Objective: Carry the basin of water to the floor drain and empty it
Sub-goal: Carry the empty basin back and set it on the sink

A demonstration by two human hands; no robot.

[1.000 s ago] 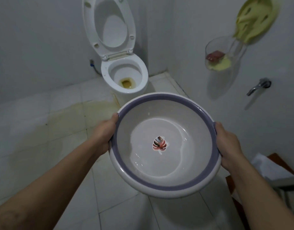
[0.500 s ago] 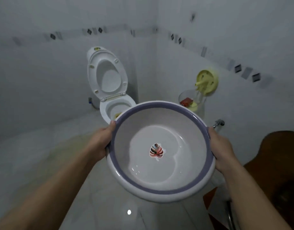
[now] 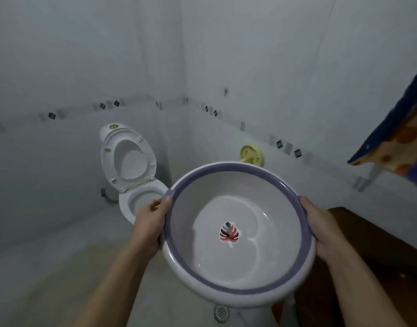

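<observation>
Presently: basin (image 3: pixel 238 234) — shallow water, gripped at opposite rims by left hand (image 3: pixel 151 223) and right hand (image 3: pixel 320 230), kept level against spilling — floor drain (image 3: pixel 221 312) just below.

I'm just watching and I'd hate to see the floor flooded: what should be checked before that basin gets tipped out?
1. Both hands on the rim: ok. The left hand and right hand grip opposite sides of the basin.
2. Basin level for now: ok, roughly. It leans slightly toward the camera, and the shallow water sits well below the rim.
3. Floor drain located: ok. The round grate shows just under the basin's near edge.
4. Basin lined up over the drain: cannot tell. The basin hides most of the floor there.
5. Height above the floor: cannot tell.
6. Toilet out of the pouring path: ok. It stands beyond the basin, to the left.
</observation>
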